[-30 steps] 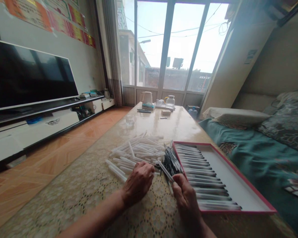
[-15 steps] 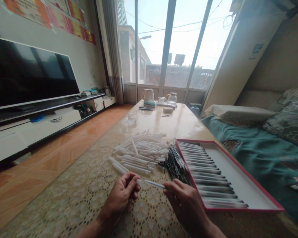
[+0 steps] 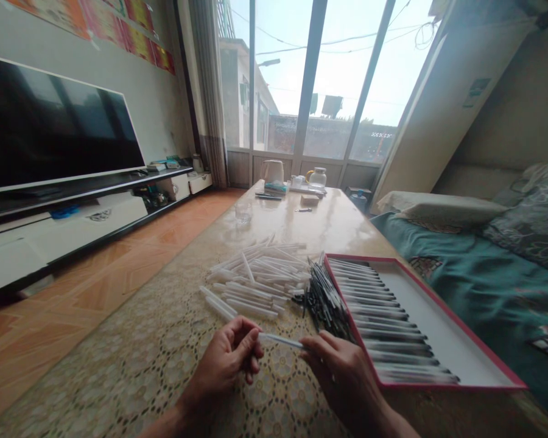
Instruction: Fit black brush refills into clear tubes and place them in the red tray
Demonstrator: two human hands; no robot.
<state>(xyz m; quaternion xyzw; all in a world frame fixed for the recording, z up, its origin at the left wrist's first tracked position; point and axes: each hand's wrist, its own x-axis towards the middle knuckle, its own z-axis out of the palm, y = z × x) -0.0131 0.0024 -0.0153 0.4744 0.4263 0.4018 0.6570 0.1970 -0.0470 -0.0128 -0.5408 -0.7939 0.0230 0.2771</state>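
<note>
My left hand (image 3: 235,350) is closed in a pinch on a clear pen barrel, which its fingers mostly hide. Between thumb and fingers of my right hand (image 3: 335,362) is a slim pale pen refill (image 3: 281,339), pointing left. Its far end meets the barrel at my left fingertips; how far it is inside, I cannot tell. Beyond my hands lies a heap of clear, whitish pen barrels (image 3: 256,277). Right of that heap is a pile of dark-tipped refills (image 3: 326,304). A pink-rimmed tray (image 3: 479,347) holds a row of pens with black ends (image 3: 383,310).
A patterned cover lies on the long table (image 3: 132,371). Farther back stand a drinking glass (image 3: 243,212), a kettle (image 3: 273,171), a glass jug (image 3: 317,177) and a small box (image 3: 309,200). A sofa (image 3: 438,261) runs along the right, a TV cabinet (image 3: 114,213) along the left.
The gap between the refill and the barrel has closed, and the refill's end now meets my left fingertips. Both hands stay in nearly the same place.
</note>
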